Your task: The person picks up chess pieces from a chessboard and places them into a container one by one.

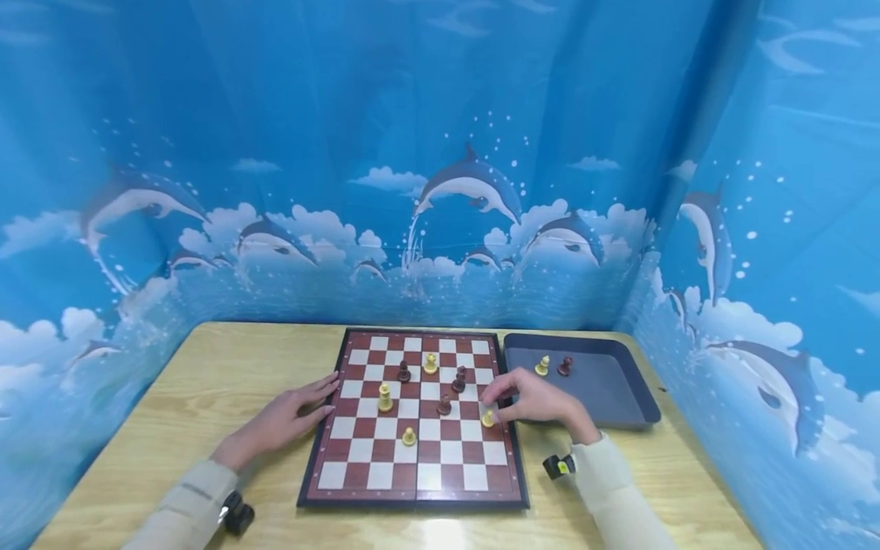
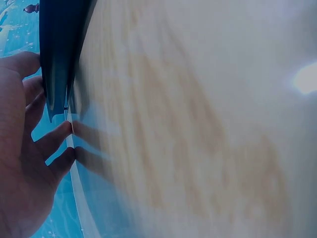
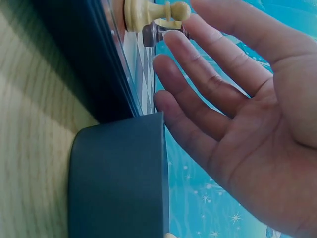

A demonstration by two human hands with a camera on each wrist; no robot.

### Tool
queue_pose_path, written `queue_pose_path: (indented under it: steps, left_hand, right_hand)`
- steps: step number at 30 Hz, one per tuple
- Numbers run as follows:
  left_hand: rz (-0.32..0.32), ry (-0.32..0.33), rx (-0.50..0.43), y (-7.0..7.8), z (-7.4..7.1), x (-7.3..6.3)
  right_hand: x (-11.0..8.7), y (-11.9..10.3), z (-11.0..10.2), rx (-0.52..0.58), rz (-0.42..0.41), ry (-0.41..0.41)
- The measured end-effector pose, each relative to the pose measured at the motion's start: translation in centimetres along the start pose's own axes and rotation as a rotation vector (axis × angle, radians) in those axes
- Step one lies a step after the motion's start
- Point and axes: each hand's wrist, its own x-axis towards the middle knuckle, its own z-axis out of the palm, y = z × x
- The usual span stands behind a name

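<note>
A red-and-white chessboard (image 1: 440,452) with a dark frame lies on the table, bearing several pieces. My right hand (image 1: 539,397) hovers over its right side, thumb and index fingertips at the head of a yellow pawn (image 1: 488,419). In the right wrist view that pawn (image 3: 148,14) stands upright on the board, and the other fingers extend loosely. My left hand (image 1: 289,416) touches the board's left edge with its fingertips; the left wrist view shows its fingers (image 2: 54,141) spread beside the dark frame (image 2: 62,54). A tall yellow king (image 1: 385,398) and another yellow pawn (image 1: 409,436) stand nearby.
Dark pieces (image 1: 444,405) and a yellow piece (image 1: 430,363) stand farther up the board. Right of it is a grey tray (image 1: 605,397) holding a yellow piece (image 1: 542,366) and a dark piece (image 1: 565,367). A blue dolphin-print curtain (image 1: 330,153) borders the wooden table (image 1: 241,359).
</note>
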Motion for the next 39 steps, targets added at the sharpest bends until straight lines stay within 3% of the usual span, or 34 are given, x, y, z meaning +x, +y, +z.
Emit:
queue_pose_path:
  steps: [6,17,25,32,39]
  left_hand:
    - [0.015,0.002,0.004,-0.2,0.0,0.0]
    - [-0.009,-0.004,-0.003,-0.1,0.2,0.3]
    - [0.016,0.013,0.002,-0.2,-0.1,0.1]
    - [0.005,-0.006,-0.001,-0.5,0.0,0.2]
    - [0.001,-0.008,-0.002,-0.7,0.2,0.2]
  right_hand:
    - [0.1,-0.4,0.1,-0.084,0.018,0.006]
    - [0.1,-0.3,0.0,-0.094,0.028,0.002]
    - [0.5,0.0,0.5,-0.117,-0.032,0.014]
    - [0.4,-0.3,0.3,-0.026,-0.038,0.14]
    - [-0.3,-0.4,-0.6,-0.039,-0.009,0.242]
